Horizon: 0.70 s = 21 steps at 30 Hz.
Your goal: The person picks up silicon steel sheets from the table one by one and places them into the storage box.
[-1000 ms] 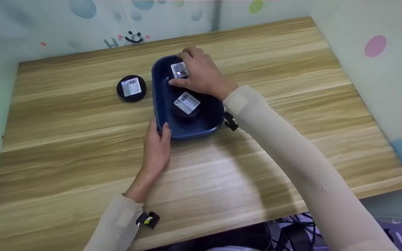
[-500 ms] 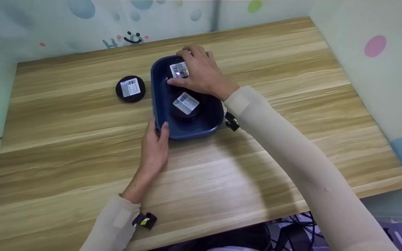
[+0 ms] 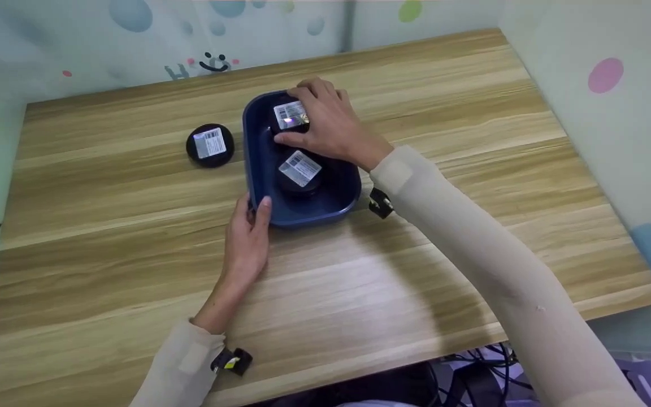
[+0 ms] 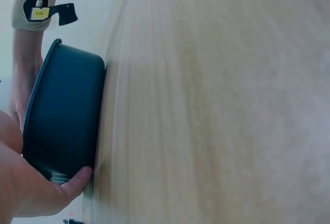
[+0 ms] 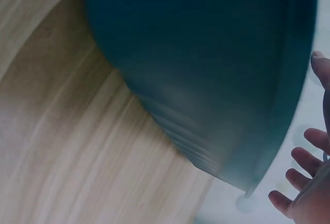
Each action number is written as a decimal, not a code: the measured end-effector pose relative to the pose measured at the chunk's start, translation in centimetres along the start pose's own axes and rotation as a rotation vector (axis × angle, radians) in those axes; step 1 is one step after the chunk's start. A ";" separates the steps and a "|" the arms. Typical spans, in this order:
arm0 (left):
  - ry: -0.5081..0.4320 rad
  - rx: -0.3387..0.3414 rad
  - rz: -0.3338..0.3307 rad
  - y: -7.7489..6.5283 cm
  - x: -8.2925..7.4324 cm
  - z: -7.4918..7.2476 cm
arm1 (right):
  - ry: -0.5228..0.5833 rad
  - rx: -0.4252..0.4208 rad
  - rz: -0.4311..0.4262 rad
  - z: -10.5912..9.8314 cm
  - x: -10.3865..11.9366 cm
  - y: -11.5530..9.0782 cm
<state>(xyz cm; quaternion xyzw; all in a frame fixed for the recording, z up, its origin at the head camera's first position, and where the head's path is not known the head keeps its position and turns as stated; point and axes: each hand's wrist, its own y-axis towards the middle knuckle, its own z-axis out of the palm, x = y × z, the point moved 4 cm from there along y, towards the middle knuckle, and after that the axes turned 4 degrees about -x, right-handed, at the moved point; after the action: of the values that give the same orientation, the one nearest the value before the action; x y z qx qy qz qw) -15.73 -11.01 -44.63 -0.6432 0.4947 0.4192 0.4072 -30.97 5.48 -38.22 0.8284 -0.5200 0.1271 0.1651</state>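
A dark blue plastic basin (image 3: 260, 169) with rounded corners sits on the wooden table. At its near left corner my left hand (image 3: 244, 246) grips the wall, thumb over the rim and fingers outside; the left wrist view shows a digit low against the basin's wall (image 4: 67, 113). My right hand (image 3: 331, 127) reaches over the basin's far end and grips a black round case (image 3: 290, 115) with a silver barcode label, thumb on the near side, fingers beyond. In the basin's middle lies a second labelled black round case (image 3: 300, 168). Its far part is behind my right hand.
Left of the basin, a third black round case (image 3: 210, 144) lies label up on the table (image 3: 116, 226). Pale walls with coloured dots stand along the table's back and sides. Black cables (image 3: 489, 359) hang below the front edge at the right.
My right hand and forearm have shifted slightly right and toward the near side. More of the gripped case's label shows between thumb and fingers. My left hand keeps its hold on the basin.
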 end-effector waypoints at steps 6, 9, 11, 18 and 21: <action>-0.046 0.013 -0.026 0.1 0.2 -0.1 | 0.014 -0.020 -0.006 0.1 0.0 -0.4; -0.051 0.017 -0.042 0.3 0.2 -0.3 | 0.026 -0.030 -0.009 0.0 -0.1 -0.7; -0.039 0.020 -0.046 0.3 0.2 -0.4 | 0.032 -0.037 -0.010 0.0 -0.1 -0.9; -0.009 0.019 -0.046 0.5 0.5 -0.7 | 0.073 -0.050 -0.017 -0.2 -0.1 -1.7; 0.019 0.013 -0.054 0.6 0.6 -0.9 | 0.086 -0.054 -0.021 -0.2 -0.1 -2.0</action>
<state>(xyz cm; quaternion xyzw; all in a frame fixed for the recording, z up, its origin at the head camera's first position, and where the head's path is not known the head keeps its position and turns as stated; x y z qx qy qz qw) -16.15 -12.10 -44.96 -0.6576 0.4839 0.3986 0.4178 -29.20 6.49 -38.43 0.8229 -0.5069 0.1467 0.2109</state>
